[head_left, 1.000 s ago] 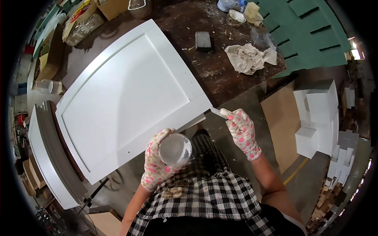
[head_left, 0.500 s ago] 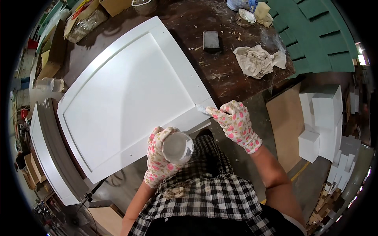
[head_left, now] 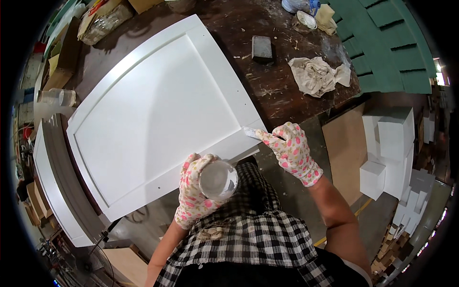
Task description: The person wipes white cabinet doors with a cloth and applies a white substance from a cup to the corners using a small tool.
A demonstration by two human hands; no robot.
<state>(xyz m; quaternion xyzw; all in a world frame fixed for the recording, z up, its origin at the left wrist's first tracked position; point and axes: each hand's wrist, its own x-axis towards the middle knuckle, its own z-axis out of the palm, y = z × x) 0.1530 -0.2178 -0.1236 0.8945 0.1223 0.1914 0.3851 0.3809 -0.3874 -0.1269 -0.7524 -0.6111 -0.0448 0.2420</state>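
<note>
A large white panel [head_left: 158, 105] with a raised frame lies tilted across the dark table. My left hand [head_left: 193, 189], in a floral glove, is closed round a clear round cup [head_left: 218, 180] with whitish matter inside, just in front of the panel's near edge. At the panel's near right corner, my gloved right hand [head_left: 292, 150] pinches a small tool with a flat whitish tip [head_left: 249, 132]. That tip rests on the frame by the inner corner; whether it is a brush or a putty knife, I cannot tell. My fingers hide its handle.
On the dark table [head_left: 267, 86] are a grey block [head_left: 261, 49], a crumpled cloth [head_left: 315, 76] and a small tub [head_left: 306, 20]. A clear cup [head_left: 67, 98] lies left of the panel. White boxes [head_left: 394, 138] stand at the right. A curved white piece [head_left: 55, 182] is at the left.
The whole view has shifted slightly. The tool's tip still sits by the panel's inner corner, and more of it shows beyond my right fingers. My left hand keeps hold of the cup.
</note>
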